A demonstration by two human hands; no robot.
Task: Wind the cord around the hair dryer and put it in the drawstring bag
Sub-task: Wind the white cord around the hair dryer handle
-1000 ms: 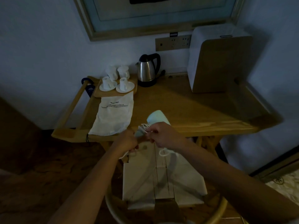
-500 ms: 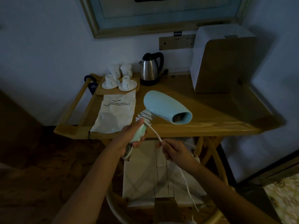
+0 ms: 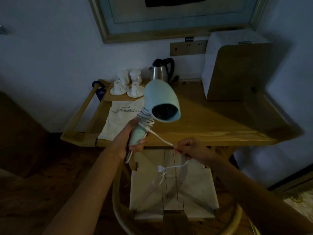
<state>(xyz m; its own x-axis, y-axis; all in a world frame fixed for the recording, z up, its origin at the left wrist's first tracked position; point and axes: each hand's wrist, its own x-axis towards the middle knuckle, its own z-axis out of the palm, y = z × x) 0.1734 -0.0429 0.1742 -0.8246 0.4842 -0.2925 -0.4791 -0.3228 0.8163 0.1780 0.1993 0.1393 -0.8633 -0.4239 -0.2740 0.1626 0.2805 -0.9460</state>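
A pale blue hair dryer [image 3: 160, 99] is held upright above the table's front edge, its nozzle facing me. My left hand [image 3: 126, 141] grips its handle. Several turns of white cord [image 3: 146, 118] are wound around the neck just below the head. From there the cord runs down and right to my right hand [image 3: 189, 148], which pinches it. The loose end with the plug [image 3: 160, 168] dangles below that hand. The cream drawstring bag [image 3: 122, 117] lies flat on the table, left of the dryer, partly hidden by it.
On the wooden table [image 3: 211, 121] stand a steel kettle [image 3: 160, 70], a tray with white cups [image 3: 127, 83] and a large white and wood box [image 3: 235, 68] at the right. A chair with a woven seat [image 3: 172, 189] sits below my hands.
The dryer has risen and turned so its nozzle faces me. More cord is wound on the neck. My right hand moved right and pulled the cord taut.
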